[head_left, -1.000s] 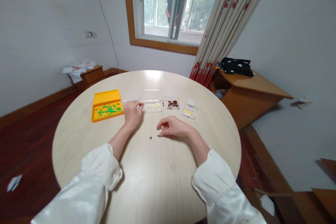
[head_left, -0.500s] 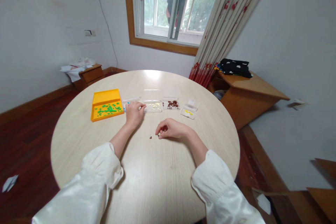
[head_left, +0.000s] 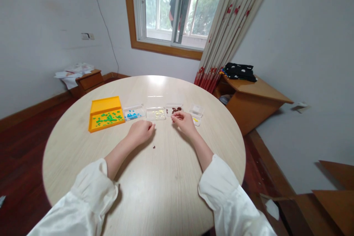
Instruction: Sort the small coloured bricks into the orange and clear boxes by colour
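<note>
My left hand (head_left: 141, 132) is closed in a pinch over the table, in front of the clear box (head_left: 148, 114) of pale yellow pieces; whatever its fingertips hold is too small to make out. My right hand (head_left: 184, 122) also has thumb and fingers together, at the near side of the clear box (head_left: 169, 106) of dark brown pieces (head_left: 176, 110). I cannot make out what is in that pinch. A small dark brown piece (head_left: 154, 147) lies alone on the table between my forearms. My right hand partly hides the box with bright yellow pieces (head_left: 195, 120).
On the round table (head_left: 160, 199), an orange box (head_left: 106, 104) with green pieces stands at the left. Beside it is a clear box (head_left: 140, 107) of blue pieces. A wooden cabinet (head_left: 257, 99) with dark cloth (head_left: 240, 72) stands beyond the table's right edge.
My left hand has drawn back from the clear boxes, uncovering the blue pieces. My right hand has moved from beside the loose brown piece forward to the brown pieces' box. The view has shifted slightly.
</note>
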Available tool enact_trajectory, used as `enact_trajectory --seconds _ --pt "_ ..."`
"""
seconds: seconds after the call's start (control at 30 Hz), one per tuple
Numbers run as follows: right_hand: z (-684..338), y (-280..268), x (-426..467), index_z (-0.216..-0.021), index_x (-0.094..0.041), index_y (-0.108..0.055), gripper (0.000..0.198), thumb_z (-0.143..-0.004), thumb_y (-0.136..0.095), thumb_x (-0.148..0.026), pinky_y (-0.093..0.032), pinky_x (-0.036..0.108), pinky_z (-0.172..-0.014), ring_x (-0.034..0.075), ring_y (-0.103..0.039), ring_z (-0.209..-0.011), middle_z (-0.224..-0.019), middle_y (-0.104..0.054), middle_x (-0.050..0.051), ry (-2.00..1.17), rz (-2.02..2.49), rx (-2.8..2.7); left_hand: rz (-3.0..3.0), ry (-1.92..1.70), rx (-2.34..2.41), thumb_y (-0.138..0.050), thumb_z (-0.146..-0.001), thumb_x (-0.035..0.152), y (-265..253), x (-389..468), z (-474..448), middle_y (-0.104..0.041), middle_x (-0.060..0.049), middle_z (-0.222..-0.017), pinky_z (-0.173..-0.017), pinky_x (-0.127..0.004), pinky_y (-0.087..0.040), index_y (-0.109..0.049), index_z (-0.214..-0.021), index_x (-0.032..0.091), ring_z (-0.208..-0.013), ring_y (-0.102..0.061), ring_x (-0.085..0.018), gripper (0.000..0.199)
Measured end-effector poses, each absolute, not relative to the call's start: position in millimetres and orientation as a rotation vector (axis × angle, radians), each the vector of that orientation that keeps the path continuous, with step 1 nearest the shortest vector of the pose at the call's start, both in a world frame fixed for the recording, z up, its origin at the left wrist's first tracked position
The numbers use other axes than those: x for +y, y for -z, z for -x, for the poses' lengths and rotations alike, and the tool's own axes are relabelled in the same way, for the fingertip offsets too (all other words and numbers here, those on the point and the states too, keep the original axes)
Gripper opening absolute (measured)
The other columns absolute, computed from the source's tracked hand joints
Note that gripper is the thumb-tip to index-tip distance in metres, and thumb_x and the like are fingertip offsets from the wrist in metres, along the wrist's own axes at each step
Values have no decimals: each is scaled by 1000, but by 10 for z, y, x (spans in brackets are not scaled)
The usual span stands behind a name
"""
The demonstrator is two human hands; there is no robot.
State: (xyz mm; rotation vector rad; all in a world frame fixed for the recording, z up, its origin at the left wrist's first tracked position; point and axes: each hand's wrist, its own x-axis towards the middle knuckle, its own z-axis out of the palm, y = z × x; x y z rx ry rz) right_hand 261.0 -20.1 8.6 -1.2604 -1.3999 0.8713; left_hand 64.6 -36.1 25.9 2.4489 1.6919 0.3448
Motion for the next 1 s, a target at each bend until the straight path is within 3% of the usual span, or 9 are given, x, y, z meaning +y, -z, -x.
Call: enact_trajectory --seconds 0.23,0.4,0.57,0.73,0.87,1.0 --pt "-2738 9 -11 -81 -15 -61 18 -68 -61 -27 -51 27 -62 16 -63 -69 -73 -66 5 -770 1307 -1049 -2313 -68 1852 -23 -89 49 -394 -492 -728 -69 -19 -77 -55 -30 -35 -68 -71 12 -73 -65 -27 61" --pt "-2721 46 25 -102 -15 -59 26 -77 -54 -20 -55 28 -66 16 -67 -83 -91 -69 9 -840 1247 -900 -2345 59 1674 -42 -78 63 -404 -596 -708 -67 -16 -68 -51 -28 -35 -66 -63 15 -69 -65 -28 55" --pt "-2705 35 19 -103 -15 -60 27 -78 -51 -21 -55 27 -65 15 -66 -82 -88 -69 8 -819 1259 -965 -2420 134 1521 -51 -79 39 -382 -668 -716 -70 -17 -78 -56 -29 -39 -69 -73 15 -72 -66 -26 31" --pt "-2615 -38 -107 -90 -15 -64 22 -72 -56 -24 -52 27 -64 13 -62 -67 -74 -66 4 -913 1250 -1155 -2453 281 1475 -41 -83 25 -438 -676 -730 -69 -23 -92 -63 -33 -42 -70 -82 13 -80 -66 -29 32" --pt "-2464 -86 -311 -83 -14 -66 20 -66 -65 -24 -49 28 -64 11 -59 -63 -68 -63 1 -1210 1133 -1466 -2400 45 1544 -41 -83 28 -371 -556 -654 -69 -20 -84 -60 -33 -39 -68 -76 12 -71 -63 -27 32" --pt "-2278 -77 -456 -88 -15 -66 30 -60 -72 -23 -49 28 -69 10 -58 -66 -72 -63 0 -1369 1009 -1600 -2223 -304 1499 -39 -81 29 -256 -374 -575 -63 -8 -60 -56 -28 -34 -59 -58 15 -56 -54 -18 33"
